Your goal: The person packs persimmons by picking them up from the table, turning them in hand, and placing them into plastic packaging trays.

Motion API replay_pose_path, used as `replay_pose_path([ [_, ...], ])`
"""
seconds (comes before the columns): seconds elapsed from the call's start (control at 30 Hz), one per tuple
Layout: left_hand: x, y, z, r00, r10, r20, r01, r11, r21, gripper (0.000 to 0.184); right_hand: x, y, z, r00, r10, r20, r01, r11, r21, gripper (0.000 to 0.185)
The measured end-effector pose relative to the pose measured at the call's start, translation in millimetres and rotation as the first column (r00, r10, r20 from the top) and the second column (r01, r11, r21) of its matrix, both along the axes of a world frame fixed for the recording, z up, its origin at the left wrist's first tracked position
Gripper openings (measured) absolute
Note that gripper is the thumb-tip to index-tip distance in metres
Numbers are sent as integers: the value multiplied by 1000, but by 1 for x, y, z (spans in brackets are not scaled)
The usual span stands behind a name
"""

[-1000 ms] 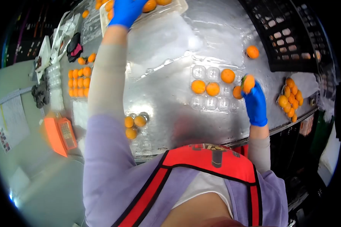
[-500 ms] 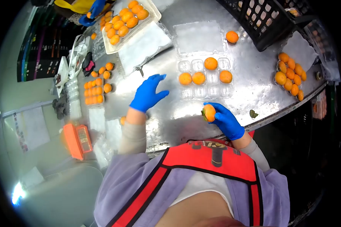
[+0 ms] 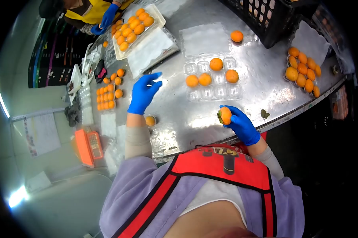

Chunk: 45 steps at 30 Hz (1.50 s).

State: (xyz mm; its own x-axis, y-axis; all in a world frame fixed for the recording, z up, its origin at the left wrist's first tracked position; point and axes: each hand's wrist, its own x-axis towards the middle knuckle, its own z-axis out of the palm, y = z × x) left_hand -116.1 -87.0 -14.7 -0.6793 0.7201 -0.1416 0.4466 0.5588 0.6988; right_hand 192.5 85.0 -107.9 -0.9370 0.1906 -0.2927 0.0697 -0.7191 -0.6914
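Note:
My left hand [image 3: 144, 93], in a blue glove, hovers over the metal table [image 3: 175, 119] with its fingers apart and nothing in it. Near the table's front edge, my right hand [image 3: 242, 125], also gloved in blue, grips an orange fruit [image 3: 225, 115] with green leaves at its left side. Beyond my right hand lies an open clear plastic tray [image 3: 219, 91] with several orange fruits in some of its cups. One loose orange fruit [image 3: 237, 36] rests behind the tray. Another fruit [image 3: 150, 120] is partly hidden beside my left forearm.
A black crate [image 3: 266, 23] stands at the back right, with a filled fruit pack [image 3: 302, 71] before it. At the left are a white tray of fruits [image 3: 118, 53], another fruit pack [image 3: 106, 98] and an orange device [image 3: 88, 146]. A co-worker's gloved hand [image 3: 108, 16] shows at top left.
My left hand came back from the white tray and is now empty. My right hand moved from the clear tray toward the front edge, still holding a fruit. The view has shifted.

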Motion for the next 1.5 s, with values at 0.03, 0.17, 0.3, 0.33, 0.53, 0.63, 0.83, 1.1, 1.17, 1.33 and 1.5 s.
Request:
replay_pose_path([
  [0.03,3,2,5,965,61,-255,-38,995,97,42,1,0,-2,1000,-2,-5,2,1000,-6,52],
  [0.17,2,22,24,478,154,-865,-25,986,162,33,4,-2,-5,1000,-5,-12,4,999,-36,52],
  [0.3,-39,9,3,455,-23,-890,-99,992,-76,23,4,-3,-6,1000,2,-16,-2,1000,-15,51],
  [0.33,-44,4,5,455,-22,-890,-99,992,-75,23,4,-3,-6,1000,3,-13,-3,1000,-6,51],
  [0.53,-92,-42,23,425,153,-892,-124,986,110,21,4,-4,-6,1000,-12,-10,13,1000,19,50],
  [0.63,-115,-63,22,492,198,-848,-175,976,127,25,3,-6,-7,1000,-20,-10,21,1000,3,50],
  [0.83,-161,-107,6,555,262,-789,-318,944,89,30,-3,-8,-8,1000,-8,11,8,1000,-20,51],
  [1.1,-108,-115,-31,578,458,-675,-412,878,243,80,-9,-13,-7,999,-4,34,5,1000,-13,52],
  [1.17,-98,-136,-76,644,500,-579,-439,861,256,77,-12,-14,-5,999,-23,36,24,999,-21,52],
  [1.33,-32,-122,-98,795,593,-127,-569,802,184,68,-16,-14,-17,997,-70,30,75,957,-281,48],
  [1.5,-11,-92,-108,896,422,-136,-399,901,167,57,-22,-2,-20,991,-125,-52,97,922,-375,53],
])
